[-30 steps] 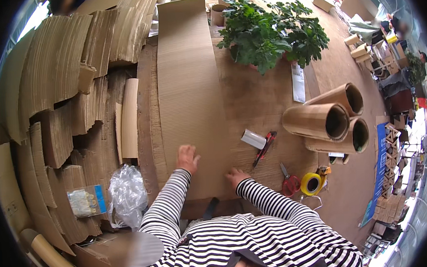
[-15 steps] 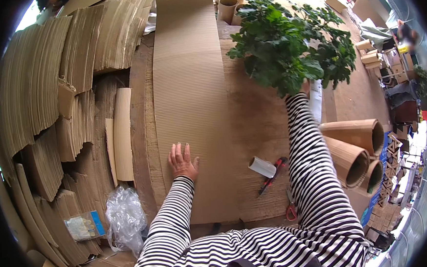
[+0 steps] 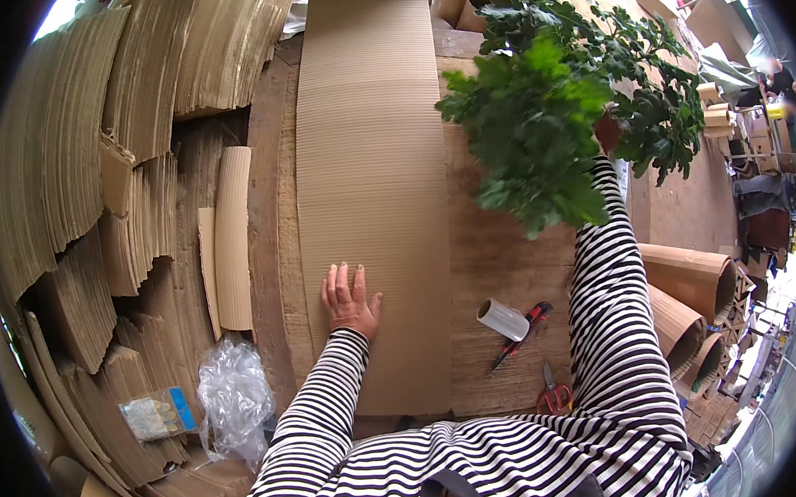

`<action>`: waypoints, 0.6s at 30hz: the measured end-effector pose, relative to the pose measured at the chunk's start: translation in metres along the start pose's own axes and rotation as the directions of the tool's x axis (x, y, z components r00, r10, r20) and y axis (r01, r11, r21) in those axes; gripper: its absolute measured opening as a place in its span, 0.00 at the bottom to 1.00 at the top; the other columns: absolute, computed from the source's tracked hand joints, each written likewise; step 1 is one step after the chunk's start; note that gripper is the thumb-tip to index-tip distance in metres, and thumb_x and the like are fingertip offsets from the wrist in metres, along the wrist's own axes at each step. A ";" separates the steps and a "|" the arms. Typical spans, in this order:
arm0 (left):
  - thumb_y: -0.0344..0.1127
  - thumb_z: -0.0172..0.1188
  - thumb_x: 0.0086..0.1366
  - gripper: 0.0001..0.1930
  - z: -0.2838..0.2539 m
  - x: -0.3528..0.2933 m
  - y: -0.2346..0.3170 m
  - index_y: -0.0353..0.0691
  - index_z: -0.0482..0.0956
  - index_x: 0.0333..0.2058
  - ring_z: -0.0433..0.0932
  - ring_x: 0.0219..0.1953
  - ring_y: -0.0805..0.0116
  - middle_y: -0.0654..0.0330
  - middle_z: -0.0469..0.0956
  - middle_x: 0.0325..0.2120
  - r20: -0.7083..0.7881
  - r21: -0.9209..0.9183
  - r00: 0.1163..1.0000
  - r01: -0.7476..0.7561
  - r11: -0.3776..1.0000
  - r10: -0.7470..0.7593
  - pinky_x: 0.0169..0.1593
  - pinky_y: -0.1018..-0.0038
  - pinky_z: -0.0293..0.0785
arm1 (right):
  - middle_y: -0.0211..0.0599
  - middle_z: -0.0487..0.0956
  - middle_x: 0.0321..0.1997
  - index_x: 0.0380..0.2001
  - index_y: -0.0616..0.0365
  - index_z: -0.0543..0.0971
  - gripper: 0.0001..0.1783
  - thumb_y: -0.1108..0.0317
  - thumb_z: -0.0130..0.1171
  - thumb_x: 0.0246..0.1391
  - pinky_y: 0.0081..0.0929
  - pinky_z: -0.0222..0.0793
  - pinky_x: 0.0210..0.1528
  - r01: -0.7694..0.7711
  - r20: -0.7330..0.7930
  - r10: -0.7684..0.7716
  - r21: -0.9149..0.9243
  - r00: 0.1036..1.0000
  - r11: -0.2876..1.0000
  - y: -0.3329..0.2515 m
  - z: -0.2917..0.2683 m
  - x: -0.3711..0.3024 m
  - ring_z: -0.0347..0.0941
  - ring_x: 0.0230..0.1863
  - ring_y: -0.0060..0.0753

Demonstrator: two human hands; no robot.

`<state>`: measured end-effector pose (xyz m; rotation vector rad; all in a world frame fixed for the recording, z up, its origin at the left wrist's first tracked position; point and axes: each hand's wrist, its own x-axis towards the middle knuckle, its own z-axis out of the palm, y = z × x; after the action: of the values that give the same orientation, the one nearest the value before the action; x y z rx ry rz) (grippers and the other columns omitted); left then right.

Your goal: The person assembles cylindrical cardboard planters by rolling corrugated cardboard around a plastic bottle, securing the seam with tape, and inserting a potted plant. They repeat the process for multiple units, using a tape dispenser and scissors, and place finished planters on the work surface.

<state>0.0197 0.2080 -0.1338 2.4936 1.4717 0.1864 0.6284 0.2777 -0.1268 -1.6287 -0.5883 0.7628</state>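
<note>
Ideally, the spread left hand (image 3: 351, 304) is holding the cardboard (image 3: 370, 168) flat; leaves (image 3: 537, 135) are hiding whether the right hand (image 3: 606, 135) is gripping.

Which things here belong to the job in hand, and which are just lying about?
In hand:
long tan corrugated cardboard strip, under the left hand
leafy green plants, where the right striped sleeve ends

Apparently just lying about:
red-and-black cutter
small pale cylindrical roll
red-handled scissors
crumpled clear plastic bag
brown cardboard tubes
</note>
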 end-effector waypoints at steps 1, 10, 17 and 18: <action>0.51 0.67 0.59 0.40 0.001 0.000 0.000 0.44 0.62 0.66 0.48 0.72 0.47 0.48 0.54 0.66 -0.004 -0.003 1.000 -0.004 1.000 0.004 0.72 0.44 0.46 | 0.42 0.73 0.58 0.62 0.61 0.67 0.29 0.71 0.61 0.58 0.30 0.68 0.55 0.012 0.029 -0.012 -0.018 1.000 1.000 -0.002 0.004 -0.001 0.70 0.55 0.34; 0.51 0.67 0.59 0.39 0.007 -0.004 -0.003 0.46 0.63 0.66 0.49 0.72 0.47 0.49 0.55 0.67 -0.058 -0.020 0.998 -0.007 1.000 0.006 0.72 0.45 0.47 | 0.44 0.67 0.68 0.70 0.63 0.58 0.45 0.72 0.68 0.52 0.32 0.67 0.65 -0.034 0.181 0.056 -0.126 0.982 0.992 -0.025 0.046 -0.040 0.68 0.65 0.36; 0.48 0.69 0.57 0.39 0.009 -0.010 -0.010 0.48 0.64 0.66 0.53 0.71 0.48 0.51 0.57 0.67 -0.222 -0.039 0.975 -0.025 0.999 0.016 0.70 0.47 0.51 | 0.35 0.73 0.59 0.70 0.48 0.62 0.37 0.51 0.60 0.61 0.39 0.73 0.52 -0.398 0.221 0.447 -0.234 0.866 0.887 -0.060 0.082 -0.170 0.72 0.52 0.34; 0.48 0.68 0.58 0.38 0.010 -0.010 -0.010 0.50 0.64 0.66 0.53 0.71 0.48 0.51 0.58 0.67 -0.190 -0.050 0.982 -0.020 0.999 0.010 0.69 0.47 0.52 | 0.32 0.73 0.57 0.70 0.44 0.62 0.36 0.48 0.59 0.62 0.42 0.74 0.49 -0.481 0.227 0.526 -0.227 0.819 0.847 -0.068 0.088 -0.201 0.72 0.49 0.33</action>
<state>0.0084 0.2026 -0.1461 2.5049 1.4970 0.4709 0.4316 0.2001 -0.0361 -1.8682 -0.4188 1.3923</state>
